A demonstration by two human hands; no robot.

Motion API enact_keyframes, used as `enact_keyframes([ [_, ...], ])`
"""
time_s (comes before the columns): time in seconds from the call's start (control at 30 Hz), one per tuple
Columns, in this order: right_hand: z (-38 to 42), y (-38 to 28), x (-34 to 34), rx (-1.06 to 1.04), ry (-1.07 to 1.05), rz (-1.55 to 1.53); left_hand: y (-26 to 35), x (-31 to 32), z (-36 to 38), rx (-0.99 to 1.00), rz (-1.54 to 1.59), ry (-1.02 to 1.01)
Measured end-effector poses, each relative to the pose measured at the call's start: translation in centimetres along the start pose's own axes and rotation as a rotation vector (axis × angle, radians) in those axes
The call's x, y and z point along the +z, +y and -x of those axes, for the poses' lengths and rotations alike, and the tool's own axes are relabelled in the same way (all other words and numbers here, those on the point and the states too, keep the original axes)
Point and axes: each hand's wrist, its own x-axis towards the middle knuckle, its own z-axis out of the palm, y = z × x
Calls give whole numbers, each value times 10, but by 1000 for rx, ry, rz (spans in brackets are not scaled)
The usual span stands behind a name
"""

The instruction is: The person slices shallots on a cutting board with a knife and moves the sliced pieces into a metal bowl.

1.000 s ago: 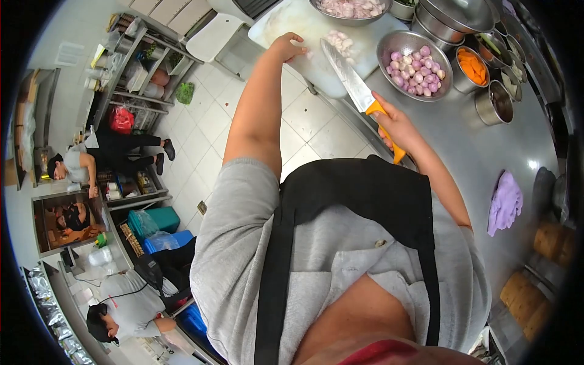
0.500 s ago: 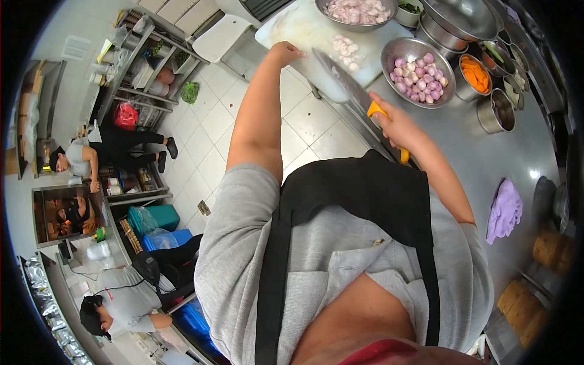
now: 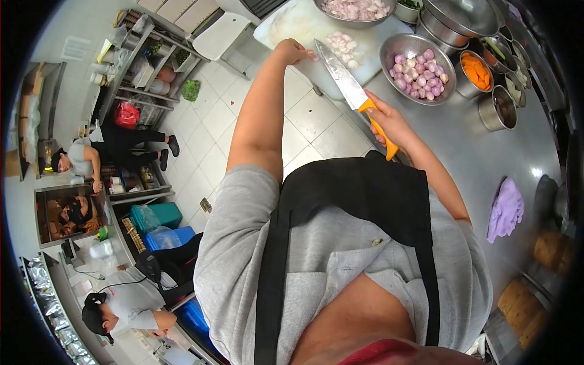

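Note:
My right hand (image 3: 391,120) is wrapped round the orange handle of a large kitchen knife (image 3: 342,78). Its broad blade slants up and left, over the near edge of the white cutting board (image 3: 277,31). My left hand (image 3: 294,52) is close to the knife's tip, fingers bent and drawn together; whatever they may hold is too small to make out. Pale peeled pieces, seemingly shallot, lie in a small pile (image 3: 342,47) on the board, beyond the blade. Right of the board, a perforated metal bowl (image 3: 447,96) holds whole purple shallots (image 3: 420,76).
A bowl of peeled pieces (image 3: 356,23) stands at the board's far side. Metal pots (image 3: 497,112) and a container of orange pieces (image 3: 476,70) crowd the right. A purple cloth or glove (image 3: 506,210) lies on the steel counter. Two co-workers (image 3: 125,298) (image 3: 85,159) are at left.
The knife has turned in my right hand, so its blade face and whole handle now show more plainly. My left hand has shifted slightly right, its fingers more bent.

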Motion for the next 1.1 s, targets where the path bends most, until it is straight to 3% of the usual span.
enact_keyframes([
  [0.1,1,-1,-1,47,-14,-54,-4,14,-12,87,-240,139],
  [0.3,-3,3,-5,36,-46,-98,5,17,-20,38,-385,88],
  [0.53,-19,1,-1,56,-37,-71,7,15,-22,29,-416,5],
  [1.03,-40,-5,-1,-22,5,187,-3,17,-11,101,-316,161],
  [1.1,-42,-5,0,-18,-1,180,0,12,-9,-35,-260,61],
])
